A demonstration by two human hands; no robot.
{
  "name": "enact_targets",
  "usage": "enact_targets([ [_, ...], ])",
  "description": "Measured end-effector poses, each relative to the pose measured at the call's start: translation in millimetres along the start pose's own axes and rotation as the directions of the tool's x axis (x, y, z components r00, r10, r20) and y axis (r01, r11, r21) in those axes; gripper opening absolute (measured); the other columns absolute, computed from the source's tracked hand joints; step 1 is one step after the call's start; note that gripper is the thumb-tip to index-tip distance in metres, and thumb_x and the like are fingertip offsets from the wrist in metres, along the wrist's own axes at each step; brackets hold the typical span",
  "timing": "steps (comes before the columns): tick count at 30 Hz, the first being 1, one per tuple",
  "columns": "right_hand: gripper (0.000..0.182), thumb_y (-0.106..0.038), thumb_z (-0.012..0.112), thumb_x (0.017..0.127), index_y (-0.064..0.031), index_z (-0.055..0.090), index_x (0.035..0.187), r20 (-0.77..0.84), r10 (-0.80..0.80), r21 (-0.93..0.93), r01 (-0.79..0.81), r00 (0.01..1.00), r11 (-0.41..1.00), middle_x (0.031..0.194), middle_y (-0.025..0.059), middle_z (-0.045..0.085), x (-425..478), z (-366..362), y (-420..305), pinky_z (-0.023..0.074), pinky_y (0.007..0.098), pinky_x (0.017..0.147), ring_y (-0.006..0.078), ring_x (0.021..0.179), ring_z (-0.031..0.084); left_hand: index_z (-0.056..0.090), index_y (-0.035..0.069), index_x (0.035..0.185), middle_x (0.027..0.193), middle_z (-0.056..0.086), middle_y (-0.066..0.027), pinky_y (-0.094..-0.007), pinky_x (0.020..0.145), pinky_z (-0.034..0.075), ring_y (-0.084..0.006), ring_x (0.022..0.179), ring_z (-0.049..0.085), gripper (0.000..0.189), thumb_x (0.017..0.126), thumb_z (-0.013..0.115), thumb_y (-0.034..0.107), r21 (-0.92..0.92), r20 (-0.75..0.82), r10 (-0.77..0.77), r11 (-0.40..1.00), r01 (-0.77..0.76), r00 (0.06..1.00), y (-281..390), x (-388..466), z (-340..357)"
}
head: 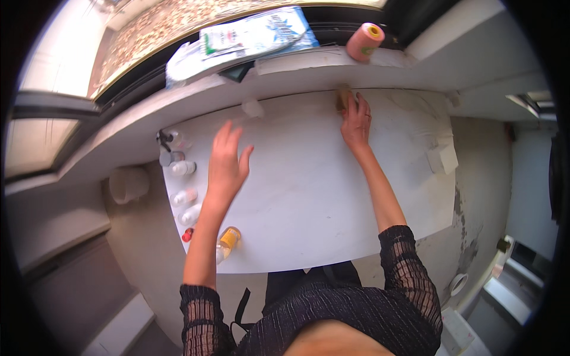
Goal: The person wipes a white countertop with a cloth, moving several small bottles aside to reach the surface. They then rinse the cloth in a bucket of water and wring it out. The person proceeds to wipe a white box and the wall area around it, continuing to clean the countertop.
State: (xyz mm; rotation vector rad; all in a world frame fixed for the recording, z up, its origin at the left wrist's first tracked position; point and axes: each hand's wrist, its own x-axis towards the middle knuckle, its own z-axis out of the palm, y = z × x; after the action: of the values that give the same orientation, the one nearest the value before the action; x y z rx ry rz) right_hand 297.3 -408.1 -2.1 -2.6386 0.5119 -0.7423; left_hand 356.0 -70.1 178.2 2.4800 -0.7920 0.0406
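My left hand [227, 162] is raised over the left part of the white table [303, 187], fingers apart and nothing in it. Beyond its fingertips is a small whitish, blurred item [252, 108] near the table's back edge. At the back of the table my right hand [356, 120] has its fingers on a small brownish object [343, 99]; blur hides what it is and whether the fingers grip it. A bottle with a yellow label [230, 238] lies or leans beside my left forearm.
Along the left edge stand a spray bottle [177, 139], several small bottles [183, 167] and a red-capped item [188, 235]. A white box [442, 159] sits at the right. The windowsill holds plastic packets [258, 35] and a pink thread cone [365, 43]. A pale bin [129, 184] stands left.
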Motion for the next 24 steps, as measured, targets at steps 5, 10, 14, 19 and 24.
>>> enact_targets([
  [5,0.052,-0.013,0.067,0.085,-0.0088,0.056,0.136,0.234,-0.165,-0.078,0.188,0.958,0.979,0.122,0.0158,0.062,16.8,7.0,-8.7,0.0476,0.0456,0.094,0.0346,0.113,0.057,0.056,-0.008,0.121,0.136,0.052,-0.0292,-0.0475,0.106,0.043,-0.0441,0.127,0.050,0.047,0.081,0.076,0.006,0.087,0.001,-0.295,0.952,0.294,0.955,28.2,-142.9,-57.4],
  [10,0.045,-0.004,0.065,0.078,-0.0132,0.068,0.123,0.504,-0.077,0.808,-0.439,0.860,0.392,0.101,0.0120,0.070,-17.7,67.9,-81.7,0.0516,0.0366,0.081,0.0302,0.087,0.064,0.047,-0.006,0.132,0.133,0.051,-0.0289,-0.0487,0.106,0.041,-0.0437,0.126,0.047,0.073,0.074,0.085,0.016,0.072,0.002,-0.566,0.822,0.565,0.824,19.6,-233.6,-50.3],
  [14,0.062,0.011,0.060,0.069,-0.0220,0.070,0.121,0.724,-0.294,0.640,-0.449,0.623,0.624,0.092,0.0104,0.067,-103.9,55.8,-133.1,0.0517,0.0358,0.073,0.0295,0.080,0.062,0.047,-0.003,0.133,0.135,0.050,-0.0248,-0.0470,0.101,0.045,-0.0419,0.124,0.049,0.080,0.068,0.089,0.016,0.108,0.055,-0.566,0.822,0.558,0.823,16.8,-249.7,-46.4],
  [19,0.079,0.012,0.059,0.063,-0.0328,0.066,0.128,0.514,-0.751,0.777,0.147,0.415,0.612,0.097,0.0101,0.067,-167.2,-12.9,-150.9,0.0535,0.0391,0.078,0.0309,0.086,0.063,0.046,0.001,0.137,0.139,0.045,-0.0230,-0.0453,0.098,0.049,-0.0415,0.124,0.052,0.080,0.068,0.087,0.006,0.002,-0.023,-0.620,0.784,0.621,0.784,9.5,-264.0,-39.4],
  [24,0.070,0.007,0.060,0.078,-0.0227,0.056,0.141,0.465,-0.627,0.682,0.199,0.624,0.704,0.104,0.0113,0.068,-81.7,40.8,-185.8,0.0521,0.0380,0.085,0.0292,0.096,0.064,0.044,0.002,0.139,0.142,0.044,-0.0221,-0.0440,0.102,0.049,-0.0396,0.125,0.054,0.083,0.067,0.086,0.000,-0.236,-0.116,-0.648,0.754,0.613,0.753,-0.6,-272.8,-34.8],
])
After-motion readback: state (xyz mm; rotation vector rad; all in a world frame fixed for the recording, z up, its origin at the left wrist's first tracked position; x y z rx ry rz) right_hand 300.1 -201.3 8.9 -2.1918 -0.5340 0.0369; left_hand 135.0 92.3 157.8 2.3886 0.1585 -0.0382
